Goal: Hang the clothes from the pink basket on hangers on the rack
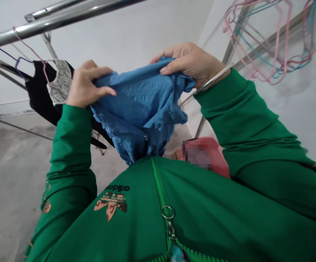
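Observation:
A crinkled blue garment (138, 98) with ruffled edges hangs bunched between my two hands, its lower end close to my green jacket. My left hand (88, 83) grips its left upper edge, thumb on the near side. At the right upper edge, my right hand (186, 63) pinches the cloth between thumb and fingers. The top of the garment is stretched between the hands, while the rest falls in folds. Some of my fingers are hidden behind the cloth.
A metal rail (65, 22) crosses the upper left, carrying a black garment (39, 91) and a grey-white patterned one (59, 83) on hangers. Pink and blue hangers (272, 43) dangle at upper right. Below, a red container (219, 156) stands on the floor, its contents blurred out.

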{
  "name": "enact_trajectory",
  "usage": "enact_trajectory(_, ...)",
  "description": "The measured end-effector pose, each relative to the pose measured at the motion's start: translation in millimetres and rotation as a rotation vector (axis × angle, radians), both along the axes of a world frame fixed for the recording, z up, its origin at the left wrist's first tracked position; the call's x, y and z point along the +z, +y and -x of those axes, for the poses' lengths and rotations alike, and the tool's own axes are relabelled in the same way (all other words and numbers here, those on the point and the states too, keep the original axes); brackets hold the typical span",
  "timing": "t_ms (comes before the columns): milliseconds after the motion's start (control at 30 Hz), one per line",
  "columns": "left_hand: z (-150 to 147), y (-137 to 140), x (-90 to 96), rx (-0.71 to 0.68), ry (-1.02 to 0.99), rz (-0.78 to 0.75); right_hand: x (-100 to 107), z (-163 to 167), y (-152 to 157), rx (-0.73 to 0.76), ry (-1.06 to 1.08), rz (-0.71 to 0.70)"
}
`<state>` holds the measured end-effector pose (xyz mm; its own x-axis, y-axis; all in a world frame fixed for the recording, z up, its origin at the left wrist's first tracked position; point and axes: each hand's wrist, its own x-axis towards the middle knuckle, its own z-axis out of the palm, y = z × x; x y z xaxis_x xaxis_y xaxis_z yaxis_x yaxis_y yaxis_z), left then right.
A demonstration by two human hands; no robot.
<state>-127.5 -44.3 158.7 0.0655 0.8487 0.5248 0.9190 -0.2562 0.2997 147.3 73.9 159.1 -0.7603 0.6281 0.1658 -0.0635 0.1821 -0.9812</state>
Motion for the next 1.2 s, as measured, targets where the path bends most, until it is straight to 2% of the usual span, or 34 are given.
enact_trajectory(67,-4,3,-17.4,0.059,0.199,0.121,5,-2,-8,0.05,0.029,0.037)
enact_trajectory(133,-11,7,-37.8,0.158,0.291,0.169,8,-2,-15,0.079,0.029,0.043)
enact_trajectory(267,-21,15,-75.0,0.387,0.281,0.118,12,-5,-23,0.071,0.064,0.054)
enact_trajectory(333,-18,16,-88.1,0.454,0.25,0.166,12,-8,-21,0.039,0.094,0.04)
enact_trajectory(400,-10,14,-96.1,0.451,0.193,0.263,10,-13,-14,-0.002,0.106,0.027)
enact_trajectory(500,6,8,-98.2,0.344,0.057,0.356,3,-22,4,-0.032,0.064,0.015)
enact_trajectory(600,15,3,-91.3,0.269,-0.216,0.348,-7,-30,20,-0.102,-0.009,-0.061)
enact_trajectory(667,12,3,-85.0,0.263,-0.513,0.3,-15,-34,26,-0.176,-0.088,-0.217)
enact_trajectory(767,-2,9,-76.2,0.224,-0.936,0.235,-28,-36,32,-0.311,-0.359,-0.565)
enact_trajectory(867,-17,12,-68.5,0.155,-1.073,0.199,-40,-37,36,-0.458,-0.637,-0.76)
enact_trajectory(967,-26,9,-60.3,0.101,-0.89,0.18,-49,-41,42,-0.557,-0.818,-0.858)
enact_trajectory(1100,-38,-1,-48.9,0.1,-0.388,0.214,-61,-50,53,-0.679,-0.86,-0.942)
enact_trajectory(1200,-51,-4,-44.2,0.167,-0.254,0.144,-82,-54,62,-0.639,-0.904,-0.932)
